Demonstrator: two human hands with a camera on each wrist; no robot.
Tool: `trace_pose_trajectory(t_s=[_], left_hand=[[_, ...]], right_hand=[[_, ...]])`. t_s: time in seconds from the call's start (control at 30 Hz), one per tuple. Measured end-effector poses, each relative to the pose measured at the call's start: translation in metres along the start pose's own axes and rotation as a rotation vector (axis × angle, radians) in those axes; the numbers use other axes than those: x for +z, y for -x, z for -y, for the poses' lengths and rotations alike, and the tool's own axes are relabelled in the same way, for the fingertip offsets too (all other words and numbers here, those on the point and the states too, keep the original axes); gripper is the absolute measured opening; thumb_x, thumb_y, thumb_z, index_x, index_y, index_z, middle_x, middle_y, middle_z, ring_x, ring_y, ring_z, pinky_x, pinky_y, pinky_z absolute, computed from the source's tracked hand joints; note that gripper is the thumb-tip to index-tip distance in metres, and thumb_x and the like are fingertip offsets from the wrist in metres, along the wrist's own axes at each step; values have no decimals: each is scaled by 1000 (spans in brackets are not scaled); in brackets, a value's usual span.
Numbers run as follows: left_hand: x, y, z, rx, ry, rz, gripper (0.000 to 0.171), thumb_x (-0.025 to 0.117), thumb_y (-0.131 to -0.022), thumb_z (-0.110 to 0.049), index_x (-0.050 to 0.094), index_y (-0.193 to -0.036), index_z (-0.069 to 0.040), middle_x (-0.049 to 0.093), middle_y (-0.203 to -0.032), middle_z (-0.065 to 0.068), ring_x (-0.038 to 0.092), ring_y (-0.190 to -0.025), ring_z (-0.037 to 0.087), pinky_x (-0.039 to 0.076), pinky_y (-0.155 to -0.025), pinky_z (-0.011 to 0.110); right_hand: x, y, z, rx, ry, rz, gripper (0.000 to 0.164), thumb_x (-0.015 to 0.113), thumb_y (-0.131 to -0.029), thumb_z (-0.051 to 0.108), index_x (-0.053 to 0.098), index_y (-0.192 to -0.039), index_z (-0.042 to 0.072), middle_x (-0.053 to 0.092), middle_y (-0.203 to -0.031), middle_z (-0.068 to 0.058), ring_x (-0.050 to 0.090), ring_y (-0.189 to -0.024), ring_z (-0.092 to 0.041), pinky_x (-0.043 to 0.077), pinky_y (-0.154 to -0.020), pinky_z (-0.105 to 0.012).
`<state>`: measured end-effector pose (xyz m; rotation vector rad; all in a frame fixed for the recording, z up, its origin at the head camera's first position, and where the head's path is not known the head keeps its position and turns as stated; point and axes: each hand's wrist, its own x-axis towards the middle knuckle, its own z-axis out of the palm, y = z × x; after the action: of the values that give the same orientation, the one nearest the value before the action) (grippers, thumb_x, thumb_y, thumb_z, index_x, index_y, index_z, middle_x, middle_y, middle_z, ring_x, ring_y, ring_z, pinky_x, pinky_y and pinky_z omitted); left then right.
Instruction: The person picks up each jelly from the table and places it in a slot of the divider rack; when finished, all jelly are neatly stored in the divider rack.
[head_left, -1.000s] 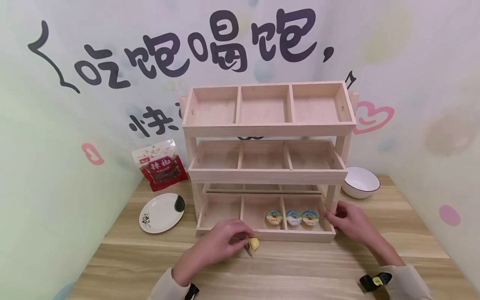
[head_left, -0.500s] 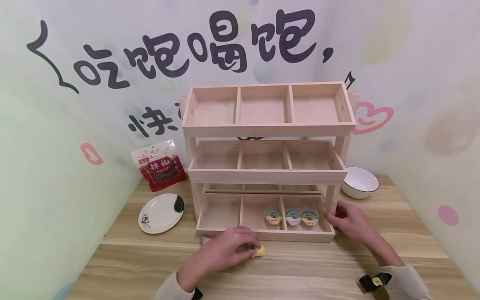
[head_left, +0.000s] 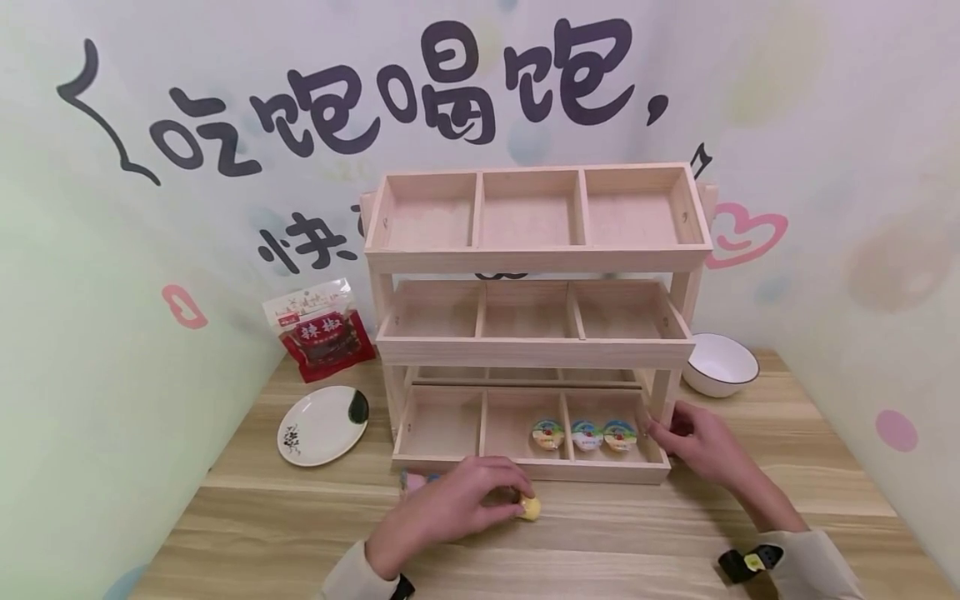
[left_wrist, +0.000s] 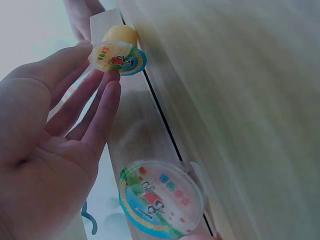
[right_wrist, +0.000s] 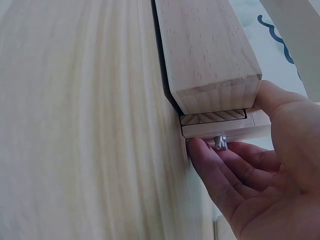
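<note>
My left hand [head_left: 468, 500] pinches a yellow jelly cup [head_left: 531, 507] by its edge, in front of the wooden rack [head_left: 528, 357]. In the left wrist view the printed lid of this jelly cup [left_wrist: 120, 59] faces the camera, held between thumb and fingertips. A pink jelly cup [left_wrist: 162, 197] is on the table beside that wrist; in the head view the hand partly hides it. At the rack's lower right corner, my right hand [head_left: 701, 446] grips the bottom tier's end, with thumb and fingers on either side of the wood [right_wrist: 212, 95].
The bottom tier holds one jelly cup [head_left: 548, 435] in its middle compartment and two jelly cups [head_left: 620, 436] in the right one. Left of the rack are a plate [head_left: 318, 429] and a red chili bag [head_left: 322, 332]. A white bowl [head_left: 722, 364] stands behind its right side.
My left hand has moved right and slightly toward the front, with the yellow jelly cup in its fingers. The pink cup by its wrist has come into view. My right hand has stayed put.
</note>
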<state>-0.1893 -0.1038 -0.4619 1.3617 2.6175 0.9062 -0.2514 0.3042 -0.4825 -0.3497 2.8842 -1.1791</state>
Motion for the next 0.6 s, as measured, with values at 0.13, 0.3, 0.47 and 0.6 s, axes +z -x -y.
trace_pose_trajectory(t_s=[0.13, 0.3, 0.47, 0.6], left_hand=[[2, -1, -1, -10, 5, -5, 14, 79, -101, -20, 79, -114, -18, 77, -119, -7, 69, -114, 1, 55, -100, 16], [3, -1, -2, 5, -15, 4, 12, 80, -100, -24, 79, -111, -18, 77, -121, -5, 70, -117, 2, 55, -103, 18], [4, -1, -2, 3, 13, 46, 13, 80, -101, -23, 78, -113, -19, 77, -121, -6, 68, -117, 0, 54, -104, 18], [4, -1, -2, 5, 35, 73, 15, 79, -101, -22, 77, -115, -20, 76, -119, -10, 66, -112, -4, 53, -101, 15]], right_hand=[[0, 0, -1, -8, 5, -7, 47, 72, -106, 35, 65, -135, -2, 77, -111, -13, 67, -93, -20, 57, -70, -25], [1, 1, -1, -4, 1, -4, 49, 73, -105, 35, 64, -136, -2, 76, -112, -14, 67, -94, -21, 57, -70, -25], [1, 0, -2, -8, -3, -7, 49, 73, -105, 35, 65, -135, -2, 76, -111, -14, 67, -93, -20, 58, -70, -25], [1, 0, -2, -9, -3, -6, 50, 73, -105, 35, 64, -137, -3, 76, -112, -14, 67, -93, -20, 58, -70, -24]])
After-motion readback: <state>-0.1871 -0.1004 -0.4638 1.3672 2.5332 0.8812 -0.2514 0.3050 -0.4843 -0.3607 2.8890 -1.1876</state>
